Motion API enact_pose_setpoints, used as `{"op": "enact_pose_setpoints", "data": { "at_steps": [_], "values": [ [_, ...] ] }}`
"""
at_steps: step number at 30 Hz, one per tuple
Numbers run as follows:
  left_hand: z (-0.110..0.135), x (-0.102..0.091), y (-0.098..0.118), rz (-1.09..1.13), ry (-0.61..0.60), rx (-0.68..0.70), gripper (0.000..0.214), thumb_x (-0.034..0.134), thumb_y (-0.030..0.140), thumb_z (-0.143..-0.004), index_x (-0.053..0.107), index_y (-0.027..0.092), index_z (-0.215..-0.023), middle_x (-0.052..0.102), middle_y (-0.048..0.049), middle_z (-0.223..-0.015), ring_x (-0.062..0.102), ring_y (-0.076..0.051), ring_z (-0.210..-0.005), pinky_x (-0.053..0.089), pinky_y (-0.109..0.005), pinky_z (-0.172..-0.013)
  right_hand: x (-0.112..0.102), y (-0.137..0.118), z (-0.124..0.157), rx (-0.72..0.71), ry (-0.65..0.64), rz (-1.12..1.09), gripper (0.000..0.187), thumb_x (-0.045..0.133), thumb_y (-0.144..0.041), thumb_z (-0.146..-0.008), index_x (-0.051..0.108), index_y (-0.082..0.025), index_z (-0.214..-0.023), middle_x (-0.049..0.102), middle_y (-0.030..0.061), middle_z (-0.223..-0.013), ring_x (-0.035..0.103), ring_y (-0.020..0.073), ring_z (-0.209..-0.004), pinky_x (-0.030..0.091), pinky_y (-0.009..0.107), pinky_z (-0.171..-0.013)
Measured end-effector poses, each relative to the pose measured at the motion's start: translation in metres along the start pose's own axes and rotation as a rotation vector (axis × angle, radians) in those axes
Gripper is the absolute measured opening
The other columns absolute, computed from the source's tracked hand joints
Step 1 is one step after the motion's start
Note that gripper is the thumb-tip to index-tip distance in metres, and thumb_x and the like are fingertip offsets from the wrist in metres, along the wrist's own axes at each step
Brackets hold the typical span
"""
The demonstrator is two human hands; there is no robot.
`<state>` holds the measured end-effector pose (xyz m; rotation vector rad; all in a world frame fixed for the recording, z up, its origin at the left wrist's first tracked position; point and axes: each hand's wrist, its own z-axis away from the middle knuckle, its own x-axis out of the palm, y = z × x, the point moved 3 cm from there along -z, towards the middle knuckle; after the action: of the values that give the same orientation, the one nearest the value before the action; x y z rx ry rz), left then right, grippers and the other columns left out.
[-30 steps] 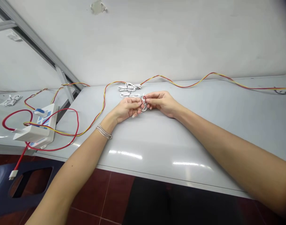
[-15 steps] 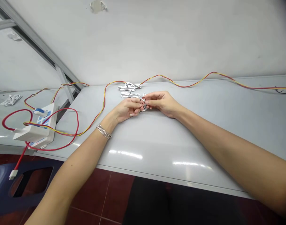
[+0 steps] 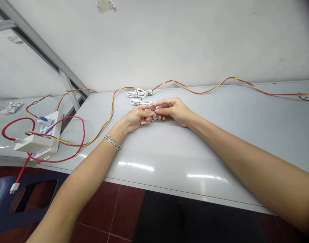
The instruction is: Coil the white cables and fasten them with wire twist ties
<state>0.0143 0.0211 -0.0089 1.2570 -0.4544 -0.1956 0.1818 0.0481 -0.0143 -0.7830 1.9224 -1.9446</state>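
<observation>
White cable (image 3: pixel 155 118) sits bunched between the two hands, just above the table, with a small loop of thin dark wire (image 3: pixel 153 108) showing at the fingertips. The fingers hide how wire and cable join. Both hands are narrow, closed in a pinch on the bundle: the left hand (image 3: pixel 136 118) comes in with its fingers extended, and the right hand (image 3: pixel 173 113) meets it from the opposite side, fingers curled inward. The bundle looks light and soft, likely to flop or slip, so the surest hold would seem to be close to the loop, between the finger pads.

Both forearms reach forward and inward, with the wrists low over the table; a silver chain bracelet (image 3: pixel 112 141) circles the left wrist. Just beyond the hands, more bundled white cable (image 3: pixel 140 94) rests on the grey table (image 3: pixel 195 152), and a red-and-yellow twisted wire (image 3: pixel 112 104) curves past it on the left — farther left of the hands, a white box (image 3: pixel 35 143) sits among loops of red cable (image 3: pixel 83 135).
</observation>
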Motion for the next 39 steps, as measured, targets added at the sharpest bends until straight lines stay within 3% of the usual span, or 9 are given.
{"op": "enact_pose_setpoints", "data": {
  "at_steps": [10, 16, 22, 28, 34, 39],
  "values": [
    [-0.0001, -0.0028, -0.0005, -0.003, -0.019, 0.020, 0.018, 0.075, 0.016, -0.076, 0.066, 0.012, -0.091, 0.065, -0.0044, -0.083, 0.053, -0.004, -0.057, 0.040, -0.017, -0.051, 0.0013, -0.0022, 0.0007, 0.035, -0.007, -0.029, 0.028, 0.079, -0.018, -0.072, 0.072, -0.014, -0.099, 0.072, 0.0040, -0.071, 0.060, 0.0108, -0.056, 0.048, 0.022, -0.051],
    [0.0019, -0.0043, 0.0051, -0.048, 0.009, 0.081, 0.024, 0.076, 0.021, -0.076, 0.067, 0.011, -0.096, 0.070, -0.0079, -0.088, 0.066, -0.014, -0.069, 0.053, -0.024, -0.057, -0.0003, 0.0002, -0.0010, 0.039, 0.016, -0.079, 0.029, 0.082, -0.021, -0.070, 0.071, -0.016, -0.096, 0.073, 0.0041, -0.073, 0.061, 0.0112, -0.057, 0.048, 0.022, -0.049],
    [0.0015, -0.0064, 0.0083, 0.010, 0.120, 0.176, 0.024, 0.080, 0.028, -0.073, 0.069, 0.010, -0.086, 0.066, -0.0044, -0.077, 0.061, -0.011, -0.054, 0.048, -0.024, -0.046, -0.0003, 0.0009, -0.0018, 0.045, 0.032, -0.085, 0.033, 0.085, -0.019, -0.066, 0.071, -0.015, -0.096, 0.070, 0.0013, -0.069, 0.061, 0.0102, -0.054, 0.048, 0.021, -0.048],
    [0.0005, -0.0060, 0.0088, 0.004, 0.195, 0.198, 0.015, 0.077, 0.020, -0.074, 0.067, 0.011, -0.080, 0.065, -0.0031, -0.074, 0.058, -0.009, -0.051, 0.043, -0.022, -0.044, -0.0002, 0.0020, -0.0017, 0.019, 0.038, -0.043, 0.028, 0.086, -0.028, -0.069, 0.073, -0.018, -0.091, 0.070, 0.0032, -0.073, 0.062, 0.0119, -0.059, 0.050, 0.022, -0.048],
    [-0.0010, -0.0041, 0.0090, -0.002, 0.205, 0.236, 0.026, 0.082, 0.030, -0.072, 0.066, 0.011, -0.080, 0.063, -0.0013, -0.067, 0.055, -0.008, -0.048, 0.040, -0.020, -0.042, 0.0075, -0.0026, 0.0022, 0.041, -0.055, 0.176, 0.025, 0.084, -0.034, -0.073, 0.070, -0.014, -0.079, 0.066, 0.0032, -0.065, 0.059, 0.0106, -0.056, 0.045, 0.019, -0.044],
    [-0.0009, 0.0010, 0.0089, -0.002, 0.180, 0.268, 0.033, 0.084, 0.036, -0.068, 0.065, 0.012, -0.081, 0.064, -0.0032, -0.060, 0.058, -0.012, -0.050, 0.040, -0.020, -0.041, 0.0074, -0.0055, 0.0029, 0.027, -0.068, 0.129, 0.029, 0.081, -0.041, -0.075, 0.070, -0.015, -0.081, 0.073, 0.0076, -0.086, 0.062, 0.0113, -0.062, 0.043, 0.019, -0.043]
  ]
}}
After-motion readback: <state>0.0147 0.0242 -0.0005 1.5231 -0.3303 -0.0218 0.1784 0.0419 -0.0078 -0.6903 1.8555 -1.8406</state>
